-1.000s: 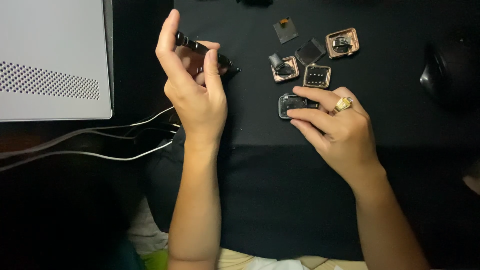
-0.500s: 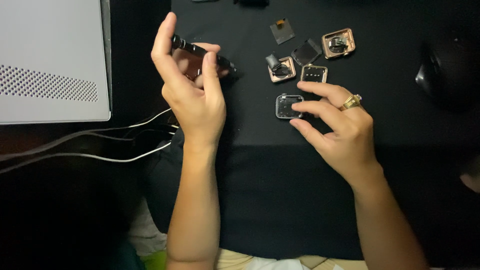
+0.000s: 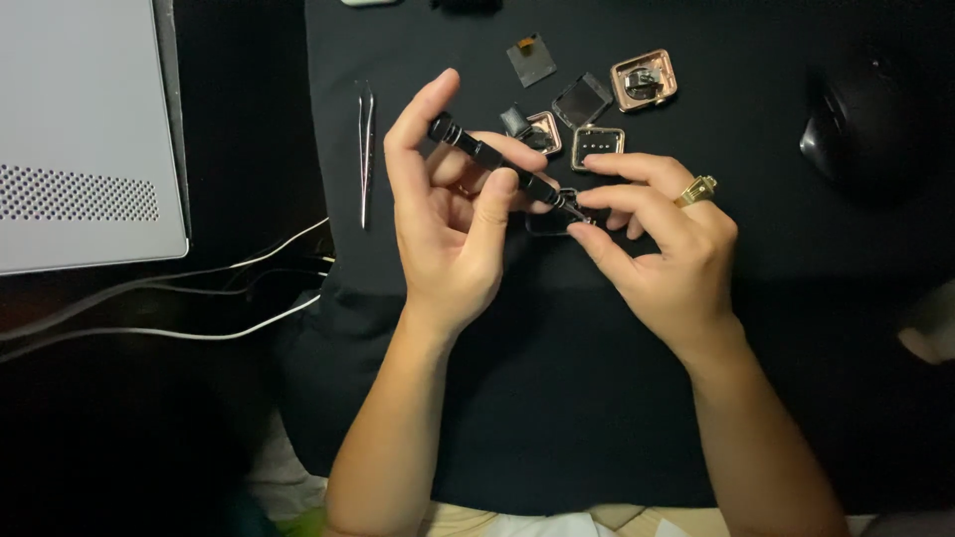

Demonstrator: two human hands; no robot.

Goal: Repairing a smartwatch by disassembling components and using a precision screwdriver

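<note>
- Dark cloth-covered worktop (image 3: 597, 398), dim; tweezers (image 3: 366, 149) left of the grip.
- Left hand (image 3: 453, 224) raised, grip clamped on black screwdriver (image 3: 497, 161).
- Right hand (image 3: 662, 239) fingertips pinched on small watch case (image 3: 550, 221).

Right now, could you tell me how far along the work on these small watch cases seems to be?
Done: several cases lie opened on the black mat, with a loose screen beside them. In hand: the left hand holds a black screwdriver, its tip at the case that the right hand steadies. Left: that case looks unfinished; the tweezers lie unused.
</note>
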